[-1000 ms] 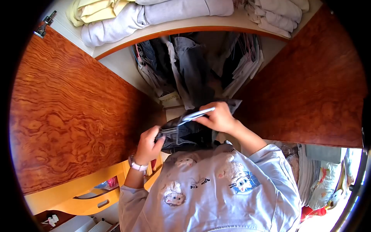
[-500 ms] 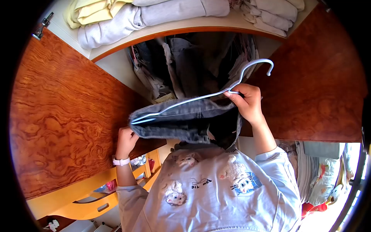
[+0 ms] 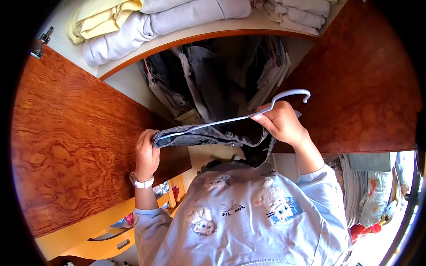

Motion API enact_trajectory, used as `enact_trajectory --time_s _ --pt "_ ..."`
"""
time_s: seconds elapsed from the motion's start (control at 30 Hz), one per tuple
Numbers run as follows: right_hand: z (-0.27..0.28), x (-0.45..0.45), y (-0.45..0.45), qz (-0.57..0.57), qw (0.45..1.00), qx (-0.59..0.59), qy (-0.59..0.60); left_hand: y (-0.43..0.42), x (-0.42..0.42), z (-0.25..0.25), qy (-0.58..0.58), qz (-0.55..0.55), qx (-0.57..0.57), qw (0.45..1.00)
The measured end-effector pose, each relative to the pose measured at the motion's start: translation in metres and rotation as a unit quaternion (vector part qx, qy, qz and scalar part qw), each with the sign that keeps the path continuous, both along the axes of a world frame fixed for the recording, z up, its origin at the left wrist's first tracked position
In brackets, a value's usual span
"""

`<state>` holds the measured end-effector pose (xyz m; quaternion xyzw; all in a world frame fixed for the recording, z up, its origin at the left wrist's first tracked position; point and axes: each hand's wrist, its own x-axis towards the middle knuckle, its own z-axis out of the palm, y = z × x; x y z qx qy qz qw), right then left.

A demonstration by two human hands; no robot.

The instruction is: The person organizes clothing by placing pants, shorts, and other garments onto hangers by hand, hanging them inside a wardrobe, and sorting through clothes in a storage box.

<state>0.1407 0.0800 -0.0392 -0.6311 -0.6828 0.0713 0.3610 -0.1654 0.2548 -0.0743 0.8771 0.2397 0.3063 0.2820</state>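
Note:
A pale blue-white hanger (image 3: 222, 121) slants across the view, its hook pointing up to the right. Its left end sits inside the waist of dark grey jeans (image 3: 195, 137). My left hand (image 3: 147, 153) is closed on the left end of the waistband, over the hanger's tip. My right hand (image 3: 284, 124) is pinched on the hanger just below its hook, and the right part of the jeans hangs beneath it. The waistband is gathered flat on the left and gapes on the right. The legs of the jeans are mostly hidden.
Behind the jeans, an open wardrobe holds hanging clothes (image 3: 208, 84) between a left door (image 3: 80, 142) and a right door (image 3: 355, 97). Folded bedding (image 3: 177, 22) lies on the shelf above. A yellow wooden rail (image 3: 88, 241) is at lower left, stacked textiles (image 3: 355, 190) at lower right.
The jeans and hanger came up from near my chest, and the whole hanger came into view. Most recently the waistband narrowed on the left, and the hook dropped slightly.

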Motion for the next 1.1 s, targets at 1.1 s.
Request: enact_trajectory --time_s 1.1 --pt "-0.054 0.071 -0.018 0.099 0.848 -0.514 -0.079 -0.109 0.083 -0.061 0.315 -0.271 -0.565 0.712"
